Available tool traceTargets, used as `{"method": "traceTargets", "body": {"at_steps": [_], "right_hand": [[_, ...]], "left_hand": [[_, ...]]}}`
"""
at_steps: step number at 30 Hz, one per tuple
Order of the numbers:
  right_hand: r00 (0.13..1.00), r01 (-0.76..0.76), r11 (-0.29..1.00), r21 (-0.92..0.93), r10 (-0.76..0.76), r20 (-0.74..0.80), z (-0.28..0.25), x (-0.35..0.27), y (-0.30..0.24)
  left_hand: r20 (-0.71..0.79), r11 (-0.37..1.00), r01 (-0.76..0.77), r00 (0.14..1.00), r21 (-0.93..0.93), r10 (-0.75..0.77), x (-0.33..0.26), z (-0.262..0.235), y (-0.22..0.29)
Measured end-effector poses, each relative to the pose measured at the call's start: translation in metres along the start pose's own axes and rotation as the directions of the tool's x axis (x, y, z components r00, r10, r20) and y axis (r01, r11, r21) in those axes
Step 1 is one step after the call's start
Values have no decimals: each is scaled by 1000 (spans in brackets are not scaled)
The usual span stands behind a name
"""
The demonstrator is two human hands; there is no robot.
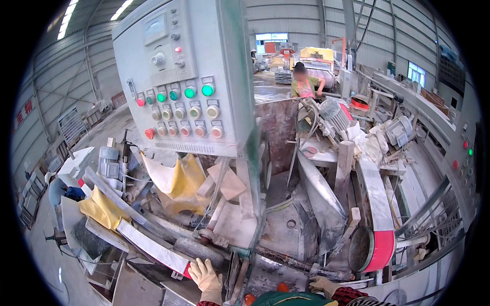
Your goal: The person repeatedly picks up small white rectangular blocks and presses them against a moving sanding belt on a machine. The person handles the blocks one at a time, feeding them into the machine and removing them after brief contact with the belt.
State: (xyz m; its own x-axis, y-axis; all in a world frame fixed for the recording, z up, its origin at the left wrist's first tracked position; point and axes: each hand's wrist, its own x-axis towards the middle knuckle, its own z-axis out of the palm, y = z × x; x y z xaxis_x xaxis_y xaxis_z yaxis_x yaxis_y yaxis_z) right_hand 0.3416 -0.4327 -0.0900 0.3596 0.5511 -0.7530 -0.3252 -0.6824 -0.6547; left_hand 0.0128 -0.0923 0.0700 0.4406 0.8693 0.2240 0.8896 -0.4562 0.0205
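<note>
Left hand: The gloved left hand (206, 279) is held palm down at the near end of the left conveyor, its fingers spread and nothing gripped.
Left red belt: The fingertips are seen right beside the red belt (187, 271); whether it is touched cannot be told.
Left marbled strip: A white, grey-veined strip (153, 248) is laid lengthwise along that conveyor, its near end close to the left hand.
Right hand: The gloved right hand (323, 285) is lowered at the near edge, right of the green apron (288, 300); its fingers are partly hidden, so whether anything is gripped cannot be told.
Right conveyor: A second white strip (375, 196) is carried on it, with a red belt (383, 250) wrapped around the near roller.
Control cabinet: Lit green buttons (207, 90) are set across the grey cabinet (235, 76), beyond the left hand.
Yellow sheet: It (187, 178) is draped below the cabinet.
Co-worker: A person (306, 87) is seen at the far right, beyond an electric motor (334, 115).
</note>
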Motion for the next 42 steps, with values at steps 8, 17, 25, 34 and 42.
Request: {"method": "traceTargets", "body": {"at_steps": [8,17,25,34,42], "right_hand": [[1000,-18,993,-115,19,8,-2,20,12],[999,-19,954,-300,7,-41,-2,40,28],[993,-67,914,-400,23,-114,-2,25,14],[994,57,907,-416,-90,-60,4,29,9],[994,39,866,-499,-83,-66,1,78,46]], "left_hand": [[39,999,-16,999,40,15,-5,5,4],[-21,998,-60,998,-6,60,-12,-8,13],[-85,966,76,991,-248,-100,24,-68,3],[176,825,561,820,-68,-544,70,-63,-32],[54,921,388,921,-42,-385,58,-16,-48]]}}
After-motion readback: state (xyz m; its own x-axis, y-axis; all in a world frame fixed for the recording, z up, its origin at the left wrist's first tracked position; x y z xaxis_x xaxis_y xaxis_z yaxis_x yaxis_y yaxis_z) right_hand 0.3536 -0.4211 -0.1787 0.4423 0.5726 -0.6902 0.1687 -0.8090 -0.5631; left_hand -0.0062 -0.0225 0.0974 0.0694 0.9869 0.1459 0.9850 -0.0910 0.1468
